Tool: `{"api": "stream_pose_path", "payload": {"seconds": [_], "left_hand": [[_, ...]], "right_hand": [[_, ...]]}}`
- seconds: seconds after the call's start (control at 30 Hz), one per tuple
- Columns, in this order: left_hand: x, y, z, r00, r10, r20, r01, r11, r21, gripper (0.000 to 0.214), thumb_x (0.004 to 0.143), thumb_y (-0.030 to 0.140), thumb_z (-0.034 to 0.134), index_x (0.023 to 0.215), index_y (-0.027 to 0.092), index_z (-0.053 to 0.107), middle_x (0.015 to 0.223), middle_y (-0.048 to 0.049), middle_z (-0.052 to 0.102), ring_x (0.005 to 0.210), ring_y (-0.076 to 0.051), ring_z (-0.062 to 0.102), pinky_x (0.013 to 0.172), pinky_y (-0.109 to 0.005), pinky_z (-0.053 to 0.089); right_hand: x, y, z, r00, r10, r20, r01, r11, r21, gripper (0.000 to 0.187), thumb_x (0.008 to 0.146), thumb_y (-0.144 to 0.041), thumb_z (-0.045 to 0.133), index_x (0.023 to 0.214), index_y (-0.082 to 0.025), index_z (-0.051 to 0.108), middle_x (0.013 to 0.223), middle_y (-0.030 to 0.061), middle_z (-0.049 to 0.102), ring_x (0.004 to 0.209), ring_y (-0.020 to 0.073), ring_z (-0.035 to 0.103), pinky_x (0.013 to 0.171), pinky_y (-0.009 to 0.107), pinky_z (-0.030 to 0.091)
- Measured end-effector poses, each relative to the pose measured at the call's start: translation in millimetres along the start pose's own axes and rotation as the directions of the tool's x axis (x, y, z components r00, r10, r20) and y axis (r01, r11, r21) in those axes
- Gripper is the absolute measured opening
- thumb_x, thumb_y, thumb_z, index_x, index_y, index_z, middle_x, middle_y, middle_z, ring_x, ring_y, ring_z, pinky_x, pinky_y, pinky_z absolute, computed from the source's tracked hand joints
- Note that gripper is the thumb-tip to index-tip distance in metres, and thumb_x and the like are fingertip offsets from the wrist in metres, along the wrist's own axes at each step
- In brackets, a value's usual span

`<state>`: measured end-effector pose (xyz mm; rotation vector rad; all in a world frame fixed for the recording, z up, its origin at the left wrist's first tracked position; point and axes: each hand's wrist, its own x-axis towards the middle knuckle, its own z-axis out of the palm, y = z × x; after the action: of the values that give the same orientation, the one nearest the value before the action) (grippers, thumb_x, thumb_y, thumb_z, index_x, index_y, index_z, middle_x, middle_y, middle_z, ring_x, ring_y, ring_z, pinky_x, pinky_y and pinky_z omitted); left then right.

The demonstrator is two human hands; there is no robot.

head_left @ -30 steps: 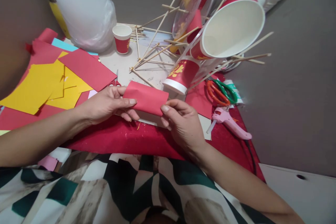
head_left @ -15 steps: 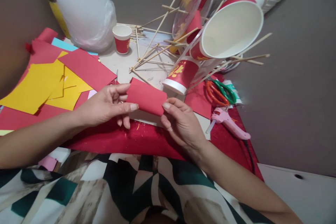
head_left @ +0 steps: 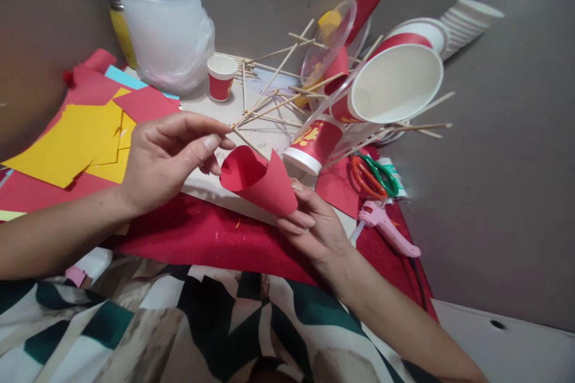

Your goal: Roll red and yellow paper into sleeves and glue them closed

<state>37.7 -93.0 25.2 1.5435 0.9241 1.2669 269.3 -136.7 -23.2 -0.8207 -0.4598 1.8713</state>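
A piece of red paper [head_left: 269, 188], curled into a loose roll with its left end gaping, is held over the white board [head_left: 202, 182]. My right hand [head_left: 317, 224] grips its right end between thumb and fingers. Just left of the roll is my left hand [head_left: 164, 158], fingers bent and thumb apart, holding nothing; whether a lower fingertip touches the paper I cannot tell. Behind the roll stands a frame of thin wooden sticks [head_left: 265, 108]. Paper cups [head_left: 314, 140] with red and gold print are joined to clear plastic beside it.
Red and yellow paper sheets [head_left: 67, 137] are heaped at left. Behind them stand stacked clear plastic tubs [head_left: 162, 30] and a small paper cup [head_left: 221, 81]. At right lie orange and green scissors [head_left: 371, 176] and a pink glue gun [head_left: 389, 230] with a cord. A grey wall rises behind.
My left hand has let go of the red paper and moved up and left. The paper has sprung from a flattened fold into an open curl, still in my right hand. The view has shifted slightly.
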Motion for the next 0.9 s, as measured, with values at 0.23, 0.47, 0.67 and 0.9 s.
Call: {"api": "stream_pose_path", "payload": {"seconds": [0.23, 0.47, 0.67, 0.9], "left_hand": [[1.5, -0.9, -4.1, 0.957, 0.188, 0.221, -0.233, 0.953, 0.195, 0.040, 0.080, 0.024, 0.077, 0.120, 0.024, 0.071, 0.124, -0.0038, 0.072, 0.114, -0.021, 0.066, 0.103, -0.030, 0.050], [5.2, -8.9, -5.5, 0.901, 0.199, 0.387, -0.304, 0.924, 0.233, 0.043, 0.076, 0.016, 0.076, 0.117, 0.029, 0.074, 0.114, -0.0056, 0.076, 0.109, -0.024, 0.067, 0.104, -0.038, 0.046], [8.1, -9.8, -7.8, 0.848, 0.224, 0.481, -0.366, 0.903, 0.224, 0.034, 0.081, 0.018, 0.070, 0.113, 0.028, 0.076, 0.103, -0.0076, 0.077, 0.096, -0.022, 0.067, 0.095, -0.035, 0.049], [11.9, -10.2, -6.1, 0.859, 0.152, 0.489, -0.281, 0.938, 0.201, 0.022, 0.073, 0.021, 0.077, 0.094, 0.029, 0.081, 0.089, -0.0096, 0.075, 0.088, -0.023, 0.064, 0.089, -0.036, 0.047]], "right_hand": [[0.4, 1.5, 0.0, 0.999, 0.043, -0.029, -0.042, 0.999, 0.019, 0.031, 0.065, -0.021, 0.080, 0.076, -0.020, 0.051, 0.052, -0.0156, 0.044, 0.035, -0.0007, 0.009, 0.032, 0.010, 0.020], [2.2, 5.3, -0.9, 0.991, 0.137, 0.001, -0.137, 0.989, -0.060, 0.032, 0.067, -0.021, 0.077, 0.069, -0.020, 0.045, 0.047, -0.0150, 0.037, 0.035, 0.0005, 0.009, 0.033, 0.009, 0.023], [4.1, 6.7, -2.6, 0.982, 0.190, 0.010, -0.189, 0.981, -0.038, 0.032, 0.067, -0.020, 0.079, 0.068, -0.019, 0.047, 0.048, -0.0142, 0.039, 0.035, -0.0001, 0.011, 0.033, 0.008, 0.023], [4.5, 7.6, -4.3, 0.974, 0.228, 0.004, -0.228, 0.972, -0.048, 0.024, 0.067, -0.017, 0.077, 0.070, -0.018, 0.053, 0.049, -0.0131, 0.042, 0.034, -0.0011, 0.013, 0.032, 0.008, 0.022]]}}
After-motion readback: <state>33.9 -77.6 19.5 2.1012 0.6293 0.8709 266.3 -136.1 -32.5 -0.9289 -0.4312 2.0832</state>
